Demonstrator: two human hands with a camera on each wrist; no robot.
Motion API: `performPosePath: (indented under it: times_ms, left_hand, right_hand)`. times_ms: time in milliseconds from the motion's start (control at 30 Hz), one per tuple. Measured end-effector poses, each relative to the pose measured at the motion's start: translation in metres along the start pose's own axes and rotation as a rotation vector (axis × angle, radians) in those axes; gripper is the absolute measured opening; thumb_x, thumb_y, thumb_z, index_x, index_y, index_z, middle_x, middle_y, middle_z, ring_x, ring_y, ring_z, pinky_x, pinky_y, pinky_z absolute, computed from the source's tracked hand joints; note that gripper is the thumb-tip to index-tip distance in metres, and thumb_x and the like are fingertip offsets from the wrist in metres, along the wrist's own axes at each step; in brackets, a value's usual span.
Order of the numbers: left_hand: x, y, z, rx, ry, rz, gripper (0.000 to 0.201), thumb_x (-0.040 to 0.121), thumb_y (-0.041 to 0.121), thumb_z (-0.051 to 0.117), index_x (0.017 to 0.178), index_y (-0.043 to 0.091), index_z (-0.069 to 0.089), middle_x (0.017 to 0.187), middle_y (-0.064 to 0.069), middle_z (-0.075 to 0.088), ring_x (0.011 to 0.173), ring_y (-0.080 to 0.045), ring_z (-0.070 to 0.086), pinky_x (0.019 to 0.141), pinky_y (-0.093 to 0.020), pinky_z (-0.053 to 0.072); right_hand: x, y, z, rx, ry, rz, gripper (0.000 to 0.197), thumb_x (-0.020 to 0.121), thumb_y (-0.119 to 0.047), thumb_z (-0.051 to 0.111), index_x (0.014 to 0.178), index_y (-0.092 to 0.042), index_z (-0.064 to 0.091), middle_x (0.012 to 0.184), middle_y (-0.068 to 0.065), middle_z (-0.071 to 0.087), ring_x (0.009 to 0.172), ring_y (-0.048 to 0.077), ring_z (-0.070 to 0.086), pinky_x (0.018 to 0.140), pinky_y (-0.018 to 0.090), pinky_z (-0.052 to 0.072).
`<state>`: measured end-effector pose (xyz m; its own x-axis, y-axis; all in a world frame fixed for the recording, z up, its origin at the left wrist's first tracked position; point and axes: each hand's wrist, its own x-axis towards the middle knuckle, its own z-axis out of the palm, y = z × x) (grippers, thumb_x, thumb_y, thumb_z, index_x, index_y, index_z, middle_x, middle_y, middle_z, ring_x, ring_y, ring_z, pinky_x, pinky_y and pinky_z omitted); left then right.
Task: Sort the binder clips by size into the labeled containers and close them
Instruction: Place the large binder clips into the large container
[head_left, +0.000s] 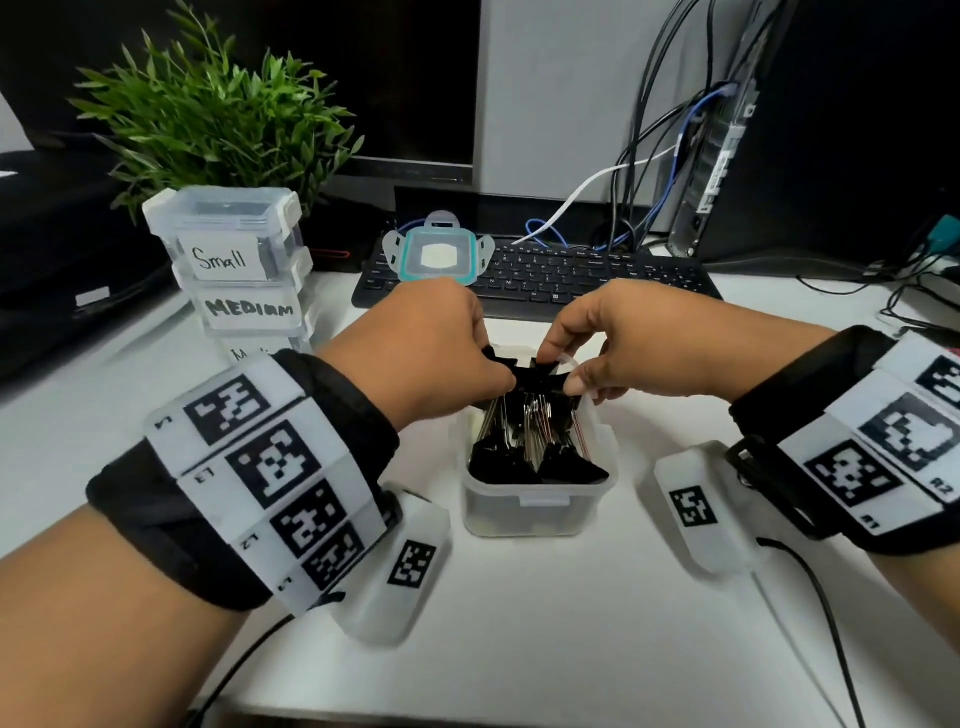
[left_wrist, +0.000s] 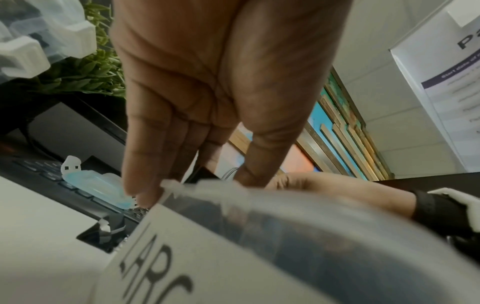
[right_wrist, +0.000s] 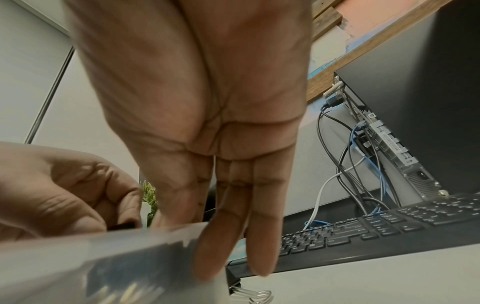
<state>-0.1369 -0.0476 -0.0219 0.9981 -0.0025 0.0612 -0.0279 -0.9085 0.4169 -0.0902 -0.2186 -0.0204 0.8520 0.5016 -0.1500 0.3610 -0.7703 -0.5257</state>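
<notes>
A clear container stands mid-table, packed with large black binder clips; its paper label starts "LAR". Both hands meet over its far end. My left hand pinches a black clip at the rim, and my right hand pinches the black clip beside it. In the left wrist view my left hand points down at the rim. The right wrist view shows my right hand astride the container wall. One loose clip lies on the table by that corner.
Closed containers labeled Small and Medium are stacked at back left before a green plant. A teal-rimmed lid rests on the black keyboard. Cables and a computer tower stand back right.
</notes>
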Motion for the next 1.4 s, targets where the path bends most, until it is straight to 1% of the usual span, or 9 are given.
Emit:
performPosePath:
  times_ms: [333, 433, 533, 633, 800, 1033, 1133, 1267, 1400]
  left_hand:
    - [0.011, 0.003, -0.010, -0.034, -0.083, 0.007, 0.015, 0.074, 0.030, 0.078, 0.081, 0.021, 0.067, 0.077, 0.005, 0.067, 0.072, -0.010, 0.059, 0.060, -0.021, 0.043]
    - [0.012, 0.003, -0.009, -0.034, -0.067, -0.002, 0.019, 0.075, 0.030, 0.077, 0.090, 0.021, 0.068, 0.081, 0.005, 0.068, 0.072, -0.009, 0.059, 0.062, -0.021, 0.044]
    - [0.012, 0.005, -0.009, -0.008, -0.069, -0.016, 0.025, 0.077, 0.030, 0.076, 0.098, 0.020, 0.069, 0.086, 0.003, 0.067, 0.078, -0.012, 0.059, 0.072, -0.023, 0.044]
    - [0.014, 0.008, -0.008, 0.025, -0.061, -0.005, 0.033, 0.078, 0.031, 0.074, 0.109, 0.021, 0.069, 0.096, 0.002, 0.068, 0.092, -0.014, 0.061, 0.080, -0.024, 0.046]
    - [0.014, 0.005, -0.004, 0.031, -0.057, 0.004, 0.044, 0.082, 0.034, 0.070, 0.124, 0.027, 0.061, 0.116, 0.003, 0.066, 0.109, -0.015, 0.058, 0.096, -0.029, 0.045]
    - [-0.001, 0.001, -0.010, 0.207, -0.227, -0.054, 0.078, 0.060, 0.075, 0.062, 0.114, 0.019, 0.059, 0.101, 0.004, 0.065, 0.096, -0.015, 0.060, 0.085, -0.033, 0.050]
    - [-0.004, 0.003, -0.005, 0.268, -0.275, -0.008, 0.071, 0.059, 0.070, 0.069, 0.109, 0.021, 0.056, 0.092, 0.005, 0.062, 0.086, -0.015, 0.058, 0.072, -0.029, 0.047]
    - [-0.003, 0.007, -0.010, 0.296, -0.350, 0.018, 0.065, 0.064, 0.064, 0.070, 0.110, 0.020, 0.055, 0.095, 0.003, 0.061, 0.088, -0.017, 0.058, 0.076, -0.030, 0.048]
    - [-0.001, 0.005, -0.014, 0.286, -0.388, 0.013, 0.074, 0.068, 0.057, 0.071, 0.128, 0.020, 0.049, 0.114, 0.002, 0.060, 0.102, -0.019, 0.057, 0.090, -0.034, 0.048]
  right_hand:
    - [0.003, -0.005, 0.005, -0.009, -0.022, 0.003, 0.033, 0.089, -0.010, 0.063, 0.114, -0.031, 0.062, 0.108, -0.004, 0.061, 0.053, 0.005, 0.060, 0.065, 0.024, 0.057]
    - [0.001, -0.004, 0.002, 0.008, -0.070, 0.005, 0.033, 0.090, -0.013, 0.062, 0.117, -0.031, 0.061, 0.110, -0.005, 0.058, 0.059, 0.008, 0.064, 0.071, 0.032, 0.059]
    - [-0.001, -0.007, -0.003, -0.065, -0.098, 0.008, 0.031, 0.090, -0.020, 0.063, 0.118, -0.034, 0.061, 0.112, -0.006, 0.060, 0.069, 0.006, 0.063, 0.069, 0.025, 0.054]
    - [0.002, -0.015, -0.002, -0.210, -0.003, -0.006, 0.028, 0.090, -0.027, 0.063, 0.117, -0.031, 0.063, 0.118, -0.007, 0.060, 0.095, 0.010, 0.057, 0.080, 0.023, 0.040]
    - [0.013, -0.018, 0.009, -0.163, 0.116, -0.028, 0.035, 0.088, -0.025, 0.066, 0.123, -0.027, 0.060, 0.111, -0.007, 0.059, 0.102, 0.009, 0.054, 0.078, 0.017, 0.032]
    - [0.017, -0.019, 0.008, -0.082, 0.148, -0.173, 0.035, 0.085, -0.010, 0.067, 0.114, -0.030, 0.067, 0.086, -0.022, 0.056, 0.085, -0.002, 0.051, 0.074, 0.011, 0.040]
    - [0.022, -0.024, 0.008, -0.138, 0.110, -0.202, 0.035, 0.085, -0.008, 0.067, 0.113, -0.029, 0.067, 0.085, -0.020, 0.057, 0.074, -0.003, 0.050, 0.066, 0.008, 0.036]
    - [0.027, -0.026, 0.005, -0.269, 0.058, -0.199, 0.038, 0.082, -0.011, 0.071, 0.115, -0.030, 0.065, 0.095, -0.011, 0.061, 0.072, 0.000, 0.050, 0.061, 0.008, 0.035]
    - [0.028, -0.020, 0.003, -0.235, 0.106, -0.126, 0.025, 0.075, -0.017, 0.078, 0.098, -0.018, 0.068, 0.083, -0.005, 0.066, 0.075, 0.009, 0.058, 0.063, 0.016, 0.042]
